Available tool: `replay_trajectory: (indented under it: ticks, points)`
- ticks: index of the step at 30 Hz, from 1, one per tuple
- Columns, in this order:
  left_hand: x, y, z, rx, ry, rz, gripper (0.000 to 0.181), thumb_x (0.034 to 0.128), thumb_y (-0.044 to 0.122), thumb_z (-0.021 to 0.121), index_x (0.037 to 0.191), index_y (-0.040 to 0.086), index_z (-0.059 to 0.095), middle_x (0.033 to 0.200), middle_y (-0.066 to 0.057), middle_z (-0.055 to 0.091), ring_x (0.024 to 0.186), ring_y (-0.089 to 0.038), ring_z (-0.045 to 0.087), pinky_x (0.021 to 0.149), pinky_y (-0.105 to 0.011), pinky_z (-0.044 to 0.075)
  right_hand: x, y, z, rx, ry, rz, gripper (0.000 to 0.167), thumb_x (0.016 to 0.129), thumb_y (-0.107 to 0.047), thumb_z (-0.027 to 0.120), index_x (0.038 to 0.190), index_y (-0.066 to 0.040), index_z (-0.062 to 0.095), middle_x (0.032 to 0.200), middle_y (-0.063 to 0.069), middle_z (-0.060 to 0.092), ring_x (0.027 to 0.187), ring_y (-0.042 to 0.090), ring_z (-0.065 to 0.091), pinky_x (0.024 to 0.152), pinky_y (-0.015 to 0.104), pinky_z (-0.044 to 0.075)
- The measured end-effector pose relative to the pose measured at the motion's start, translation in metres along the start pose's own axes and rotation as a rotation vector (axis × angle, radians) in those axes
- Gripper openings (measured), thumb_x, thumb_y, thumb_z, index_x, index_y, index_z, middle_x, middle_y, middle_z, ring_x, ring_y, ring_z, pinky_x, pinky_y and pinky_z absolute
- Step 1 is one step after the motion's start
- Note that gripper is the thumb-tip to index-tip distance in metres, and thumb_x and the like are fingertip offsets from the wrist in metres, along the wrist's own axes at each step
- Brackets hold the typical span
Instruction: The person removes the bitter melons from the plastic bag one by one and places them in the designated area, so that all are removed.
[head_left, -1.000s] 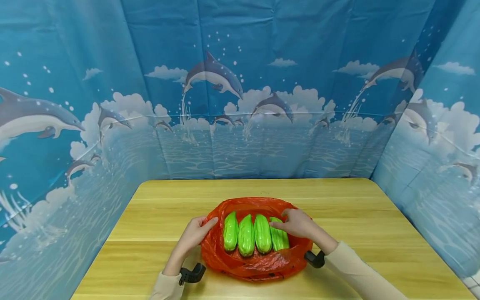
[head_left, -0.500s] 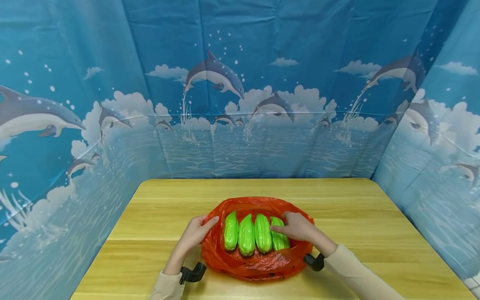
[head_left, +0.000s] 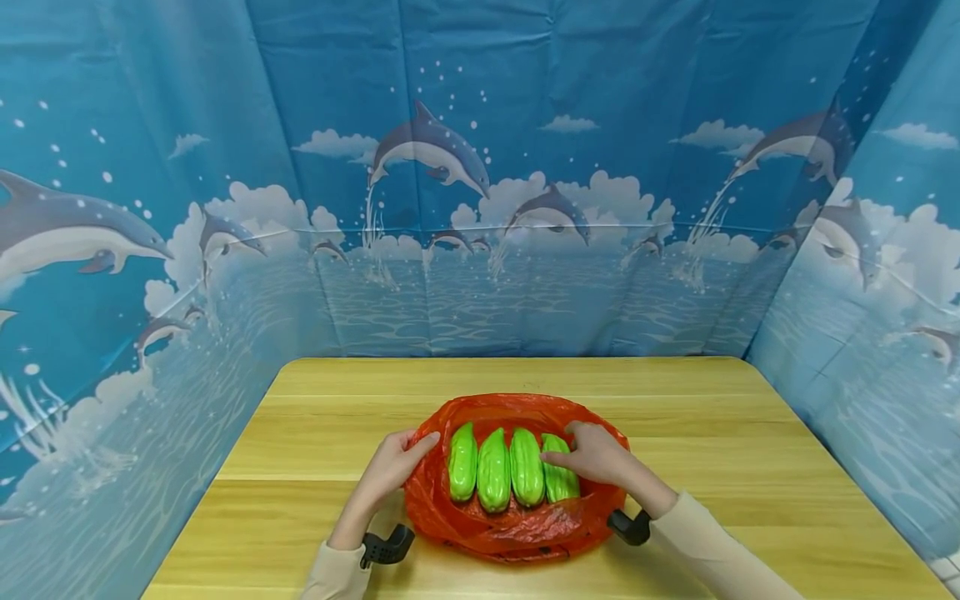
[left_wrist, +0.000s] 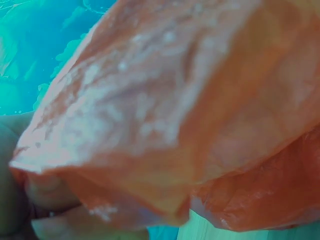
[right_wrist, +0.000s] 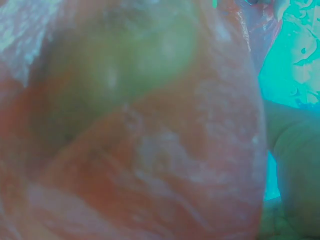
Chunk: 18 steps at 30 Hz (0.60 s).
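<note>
A thin red plastic bag [head_left: 517, 529] lies spread open on the wooden table. Inside it several shiny, ribbed green gourds stand side by side, tips pointing away from me; the leftmost gourd [head_left: 462, 463] is in full view. My left hand [head_left: 390, 467] pinches the bag's left edge between thumb and fingers. The left wrist view shows fingers [left_wrist: 50, 195] partly covered by the bag film. My right hand [head_left: 600, 454] reaches over the bag's right rim. Its thumb and fingers curl round the upper part of the rightmost gourd [head_left: 561, 482]. The right wrist view shows this gourd blurred behind the film.
The light wooden table [head_left: 315, 417] extends round the bag on all sides. A blue dolphin-print curtain [head_left: 480, 308] hangs behind it and along both sides. Black wrist mounts [head_left: 386, 546] sit on both wrists, close to the bag's front.
The right-hand fingers have settled slightly lower at the rightmost gourd's upper end. The left hand, the bag and the gourds look almost unchanged.
</note>
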<state>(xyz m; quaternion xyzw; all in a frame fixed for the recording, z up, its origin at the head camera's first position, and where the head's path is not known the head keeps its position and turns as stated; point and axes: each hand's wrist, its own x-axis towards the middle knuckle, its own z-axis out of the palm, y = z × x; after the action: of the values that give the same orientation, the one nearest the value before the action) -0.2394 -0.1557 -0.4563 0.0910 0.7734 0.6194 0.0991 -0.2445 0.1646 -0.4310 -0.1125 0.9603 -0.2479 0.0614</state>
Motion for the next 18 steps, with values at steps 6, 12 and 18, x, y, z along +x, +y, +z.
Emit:
replay_trajectory:
  ticks: [6, 12, 18]
  points:
    - [0.0001, 0.0, -0.0002, 0.001, -0.002, 0.001, 0.044, 0.0945, 0.042, 0.056, 0.1, -0.001, 0.063, 0.075, -0.017, 0.065, 0.063, -0.026, 0.065, 0.057, -0.031, 0.053, -0.0006, 0.0001, -0.0002, 0.013, -0.009, 0.017, 0.066, 0.082, -0.047, 0.071, 0.112, 0.01, 0.056, 0.082, 0.009, 0.057, 0.066, 0.017, 0.05, 0.061, 0.035, 0.044]
    - [0.0, 0.0003, -0.0003, 0.0, -0.001, 0.0, 0.041, 0.0952, 0.039, 0.056, 0.1, -0.001, 0.064, 0.076, -0.018, 0.065, 0.064, -0.027, 0.065, 0.057, -0.032, 0.053, -0.001, 0.0032, 0.0042, 0.029, -0.035, 0.029, 0.052, 0.082, -0.048, 0.07, 0.088, 0.001, 0.054, 0.065, 0.003, 0.039, 0.056, 0.016, 0.037, 0.054, 0.03, 0.03]
    - [-0.0001, 0.0, -0.0005, 0.003, -0.002, -0.003, 0.041, 0.0957, 0.038, 0.056, 0.104, -0.002, 0.063, 0.077, -0.018, 0.065, 0.065, -0.026, 0.065, 0.059, -0.032, 0.054, -0.001, 0.0063, 0.0079, 0.03, -0.051, 0.043, 0.052, 0.081, -0.05, 0.07, 0.087, -0.001, 0.053, 0.062, 0.003, 0.037, 0.054, 0.016, 0.035, 0.053, 0.03, 0.03]
